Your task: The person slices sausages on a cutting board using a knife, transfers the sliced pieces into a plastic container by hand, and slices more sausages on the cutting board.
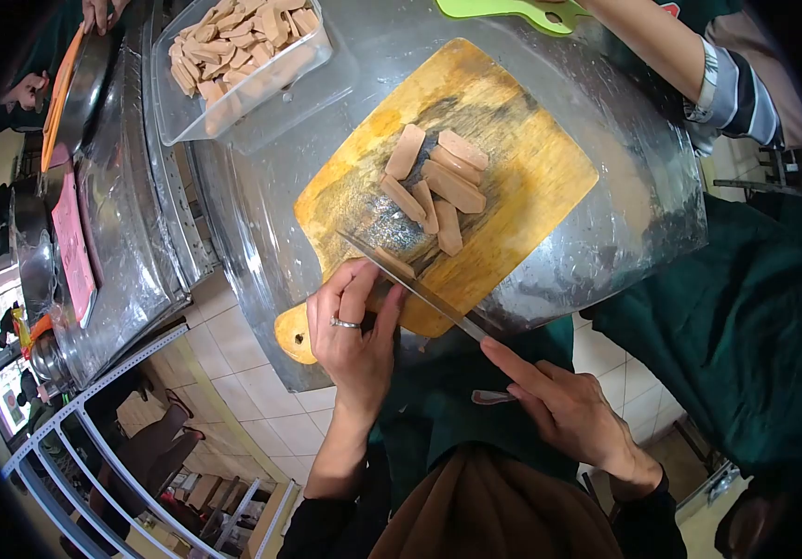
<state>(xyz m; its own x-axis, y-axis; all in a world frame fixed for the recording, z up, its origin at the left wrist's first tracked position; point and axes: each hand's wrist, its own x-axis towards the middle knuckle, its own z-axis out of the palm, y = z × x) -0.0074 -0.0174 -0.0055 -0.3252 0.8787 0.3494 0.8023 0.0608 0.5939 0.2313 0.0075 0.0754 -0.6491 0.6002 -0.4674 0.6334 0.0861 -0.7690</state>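
Note:
A worn wooden cutting board lies tilted on the metal table, its handle toward the lower left. My right hand grips a knife, the blade running up and left across the board's near edge. Beside the blade, my left hand, with a ring, is closed with its fingertips pressed on a pinkish-brown sausage, mostly hidden under the fingers. One slice lies against the blade's far side. Several cut sausage pieces are scattered over the middle of the board.
A clear plastic container full of cut sausage stands at the upper left. Another person's arm reaches in at the upper right, near a green cutting board. On a second table at left are pink and orange boards.

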